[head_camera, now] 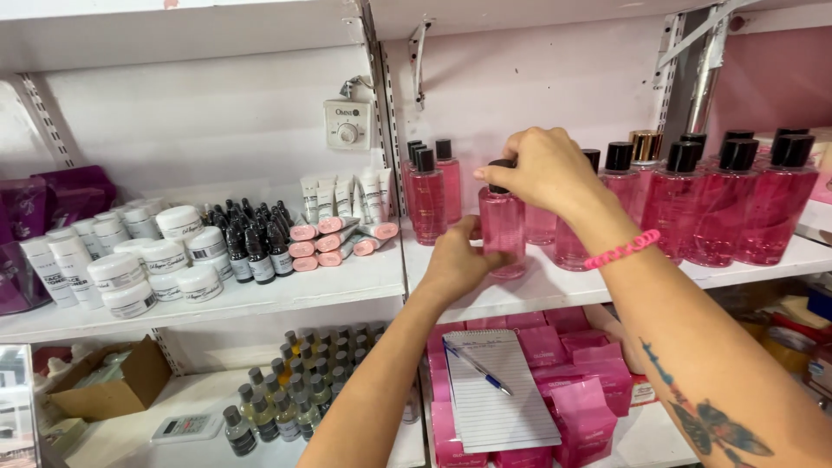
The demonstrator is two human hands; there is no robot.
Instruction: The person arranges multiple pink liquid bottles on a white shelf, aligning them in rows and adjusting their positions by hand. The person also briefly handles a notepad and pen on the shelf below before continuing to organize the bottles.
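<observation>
Head view looks down on both hands at one pink bottle [503,230] standing on the white shelf [555,290]. The right hand [542,169], with a pink bracelet [622,250] at the wrist, is closed over the bottle's black cap from above. The left hand [455,260] wraps its fingers around the lower body from the near left. Both grip the same bottle, which stands upright with its base on the shelf edge, between a small group of like bottles [431,195] to the left and a long row of black-capped pink bottles [719,204] to the right.

The step in hand looks like setting or straightening this bottle in line; a clean release would call for keeping it vertical and clear of its neighbours.

Below lie a lined notepad with a blue pen [494,390] on pink boxes [585,407]. Far left are white jars [156,260] and dark dropper bottles [256,238].
</observation>
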